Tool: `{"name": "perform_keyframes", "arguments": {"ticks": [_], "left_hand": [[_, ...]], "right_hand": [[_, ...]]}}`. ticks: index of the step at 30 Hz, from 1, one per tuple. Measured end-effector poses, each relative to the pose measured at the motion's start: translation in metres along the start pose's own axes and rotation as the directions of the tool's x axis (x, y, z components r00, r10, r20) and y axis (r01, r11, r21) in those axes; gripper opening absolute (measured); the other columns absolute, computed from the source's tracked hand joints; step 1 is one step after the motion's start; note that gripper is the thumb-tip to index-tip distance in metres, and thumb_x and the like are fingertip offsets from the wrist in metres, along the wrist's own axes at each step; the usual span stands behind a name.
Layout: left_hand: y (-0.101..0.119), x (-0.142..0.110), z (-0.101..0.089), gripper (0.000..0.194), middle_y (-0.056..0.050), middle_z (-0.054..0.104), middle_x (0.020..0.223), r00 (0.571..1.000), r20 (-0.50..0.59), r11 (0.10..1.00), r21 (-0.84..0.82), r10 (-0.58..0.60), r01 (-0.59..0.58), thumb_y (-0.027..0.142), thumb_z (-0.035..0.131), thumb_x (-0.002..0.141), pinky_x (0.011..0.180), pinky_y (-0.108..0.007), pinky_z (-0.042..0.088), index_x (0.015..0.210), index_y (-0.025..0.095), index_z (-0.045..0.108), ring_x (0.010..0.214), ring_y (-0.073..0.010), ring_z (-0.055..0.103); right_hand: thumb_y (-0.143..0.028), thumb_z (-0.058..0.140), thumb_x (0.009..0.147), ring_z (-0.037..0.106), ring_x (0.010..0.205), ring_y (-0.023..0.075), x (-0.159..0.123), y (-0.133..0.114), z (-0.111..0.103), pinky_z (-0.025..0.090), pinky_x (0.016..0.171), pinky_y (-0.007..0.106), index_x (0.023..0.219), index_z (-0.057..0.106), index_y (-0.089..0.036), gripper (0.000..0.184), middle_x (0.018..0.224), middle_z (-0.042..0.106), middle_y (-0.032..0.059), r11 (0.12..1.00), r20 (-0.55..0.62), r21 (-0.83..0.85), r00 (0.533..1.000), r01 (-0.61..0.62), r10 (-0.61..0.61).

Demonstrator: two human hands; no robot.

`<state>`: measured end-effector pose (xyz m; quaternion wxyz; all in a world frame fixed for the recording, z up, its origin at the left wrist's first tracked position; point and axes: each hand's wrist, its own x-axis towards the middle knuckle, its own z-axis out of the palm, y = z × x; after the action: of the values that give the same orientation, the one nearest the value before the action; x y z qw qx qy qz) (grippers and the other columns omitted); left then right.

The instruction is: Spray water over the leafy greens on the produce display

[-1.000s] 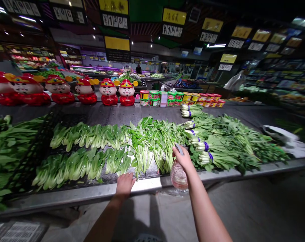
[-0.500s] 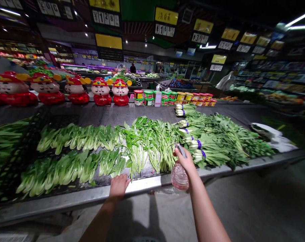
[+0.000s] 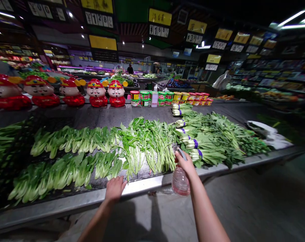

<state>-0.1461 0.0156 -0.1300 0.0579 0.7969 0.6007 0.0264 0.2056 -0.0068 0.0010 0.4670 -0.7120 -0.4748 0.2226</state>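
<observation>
My right hand is wrapped round the neck of a spray bottle with a grey top and a clear, pinkish ribbed body. The bottle hangs upright at the front of the display, beside the stems of loose leafy greens. On the metal front edge rests my left hand, its thumb out to the side and its fingers laid over the rim, holding nothing. Just beyond it lie two rows of bok choy. Purple-banded bunches of greens lie right of the bottle.
Red figurine jars and stacked small tubs line the back ledge. A black crate with greens stands at the left. White cloth or plastic lies at the far right. Price signs hang above; a person is partly visible far left.
The view has shifted slightly, so the display sits a little further left. The spray bottle now hangs a bit lower and straighter in my right hand. My left hand stays on the edge.
</observation>
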Motion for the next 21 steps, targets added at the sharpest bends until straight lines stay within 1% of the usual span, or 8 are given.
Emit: {"name": "perform_keyframes", "arguments": {"ticks": [4,7,9,13,16,19,21], "left_hand": [[0.001,0.001,-0.003,0.041,-0.010,0.063,0.108,0.999,0.044,1.000,0.005,-0.016,0.016,0.044,0.028,0.091,0.085,-0.038,0.036,0.109,0.021,0.057,0.100,-0.0251,0.054],[0.002,0.001,-0.004,0.042,-0.009,0.063,0.109,0.998,0.057,0.999,0.023,-0.026,0.025,0.045,0.028,0.091,0.086,-0.037,0.036,0.110,0.021,0.056,0.101,-0.0244,0.054],[0.002,0.002,-0.004,0.042,-0.009,0.064,0.108,0.998,0.060,0.999,0.044,-0.029,0.027,0.045,0.027,0.091,0.086,-0.037,0.036,0.110,0.021,0.056,0.101,-0.0239,0.054],[0.003,0.002,-0.004,0.042,-0.010,0.063,0.109,0.997,0.070,0.997,0.073,-0.031,0.026,0.044,0.026,0.092,0.085,-0.037,0.036,0.113,0.021,0.054,0.101,-0.0237,0.055],[0.003,0.002,-0.005,0.043,-0.009,0.062,0.111,0.996,0.081,0.997,0.073,-0.031,0.025,0.044,0.025,0.092,0.086,-0.037,0.036,0.115,0.021,0.053,0.102,-0.0235,0.055],[0.004,0.002,-0.005,0.042,-0.008,0.062,0.114,0.996,0.088,0.997,0.069,-0.035,0.029,0.045,0.026,0.092,0.087,-0.036,0.036,0.115,0.022,0.053,0.104,-0.0229,0.054],[0.004,0.002,-0.006,0.042,-0.008,0.062,0.114,0.996,0.086,0.997,0.072,-0.035,0.029,0.045,0.026,0.092,0.087,-0.036,0.036,0.115,0.022,0.053,0.105,-0.0228,0.054]], "right_hand": [[-0.057,0.052,0.072,0.064,0.067,0.0245,0.007,-0.007,-0.012,0.050,0.060,0.035,0.078,0.061,-0.020,0.039,0.067,0.066,0.0070,0.998,-0.019,0.058,1.000,0.024,-0.023],[-0.057,0.052,0.072,0.064,0.067,0.0252,0.014,-0.012,-0.020,0.050,0.056,0.035,0.089,0.063,-0.018,0.044,0.072,0.067,0.0087,0.996,-0.042,0.085,0.999,0.000,0.003],[-0.057,0.052,0.072,0.063,0.065,0.0249,0.020,-0.011,-0.023,0.049,0.053,0.034,0.092,0.063,-0.018,0.046,0.070,0.066,0.0082,0.995,-0.037,0.094,0.999,-0.011,0.015],[-0.058,0.051,0.072,0.060,0.056,0.0223,0.029,0.002,-0.027,0.048,0.054,0.035,0.085,0.065,-0.018,0.045,0.058,0.061,0.0043,0.997,-0.008,0.075,1.000,0.004,-0.003],[-0.058,0.050,0.073,0.058,0.052,0.0203,0.028,0.013,-0.027,0.048,0.055,0.034,0.081,0.065,-0.018,0.044,0.056,0.060,0.0028,0.998,0.005,0.058,1.000,0.010,-0.010],[-0.058,0.049,0.074,0.060,0.056,0.0207,0.021,0.020,-0.028,0.049,0.057,0.034,0.073,0.064,-0.019,0.042,0.056,0.061,0.0037,0.998,0.026,0.061,1.000,0.000,-0.001],[-0.057,0.050,0.074,0.062,0.061,0.0221,0.016,0.022,-0.028,0.050,0.060,0.034,0.075,0.064,-0.019,0.041,0.059,0.064,0.0047,0.998,0.015,0.065,1.000,0.011,-0.012]]}}
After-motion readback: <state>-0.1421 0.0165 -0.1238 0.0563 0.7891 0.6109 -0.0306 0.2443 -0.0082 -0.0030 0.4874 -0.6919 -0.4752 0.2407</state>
